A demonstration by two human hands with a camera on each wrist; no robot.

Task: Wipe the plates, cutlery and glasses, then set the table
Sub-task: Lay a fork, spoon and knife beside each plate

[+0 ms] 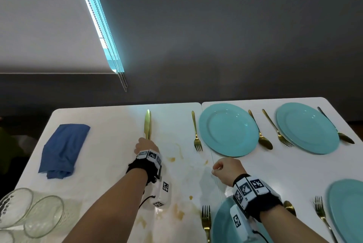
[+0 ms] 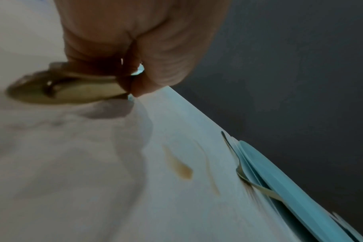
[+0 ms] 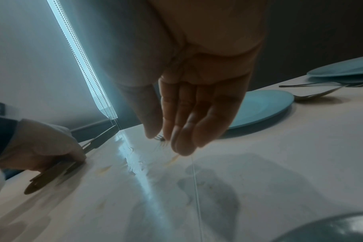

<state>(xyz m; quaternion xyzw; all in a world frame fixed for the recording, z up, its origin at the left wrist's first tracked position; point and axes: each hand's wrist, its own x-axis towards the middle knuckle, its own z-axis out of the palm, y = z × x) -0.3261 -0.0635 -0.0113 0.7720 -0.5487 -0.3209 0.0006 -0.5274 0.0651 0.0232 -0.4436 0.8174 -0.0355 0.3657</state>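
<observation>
Two gold knives [image 1: 147,124] lie together on the white table [image 1: 110,134], blades pointing to the far edge. My left hand [image 1: 146,144] grips their handles [image 2: 64,88], with fingers and thumb curled round them. The right wrist view shows the same hand [image 3: 41,147] low on the table. My right hand [image 1: 224,169] hovers above the table seam, empty, fingers [image 3: 182,124] hanging relaxed. Teal plates [image 1: 228,129] [image 1: 307,127] sit at the far right with gold forks [image 1: 196,132] and spoons [image 1: 260,130] beside them.
A folded blue cloth [image 1: 63,149] lies at the left. Clear glasses [image 1: 29,213] lie at the near left corner. Two more teal plates [image 1: 222,225] [image 1: 345,209] with forks [image 1: 206,221] sit near me. Brown stains [image 1: 172,159] mark the tabletop.
</observation>
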